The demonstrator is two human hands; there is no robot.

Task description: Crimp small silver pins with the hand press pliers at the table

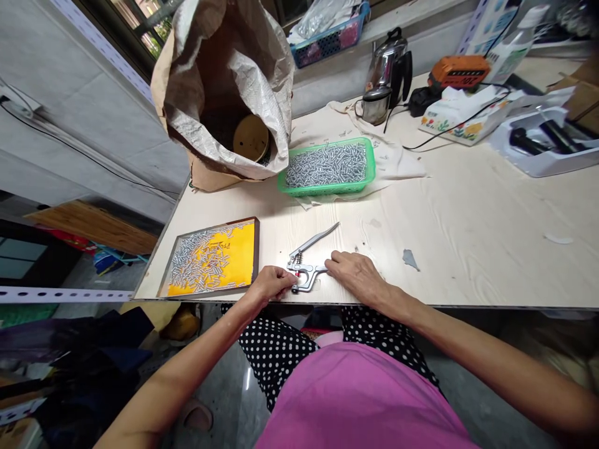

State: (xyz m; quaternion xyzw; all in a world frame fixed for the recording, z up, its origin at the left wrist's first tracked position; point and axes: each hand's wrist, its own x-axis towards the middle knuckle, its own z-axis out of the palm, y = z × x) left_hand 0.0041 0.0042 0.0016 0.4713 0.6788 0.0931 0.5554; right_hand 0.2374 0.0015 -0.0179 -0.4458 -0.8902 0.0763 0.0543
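A pair of silver snap-fastener pliers [305,274] lies near the table's front edge, its handles spread apart and a small red part showing at the jaw. My right hand [355,272] has its fingers closed on the end of the lower handle. At the jaw's left side, my left hand [275,283] is in a pinch; whatever sits between its fingertips is too small to make out. Left of that hand is a shallow tray [256,249] with a yellow bottom, strewn with small silver metal pins [191,259]. Beyond the pliers, a green basket [327,189] holds many similar pieces.
A large woven sack [276,75] with a round tin [251,138] inside stands at the back left. Along the back are a metal kettle [386,65], a lidded cup [375,106], an orange battery pack [458,71] and a white tray [533,163]. A grey scrap [410,259] lies right.
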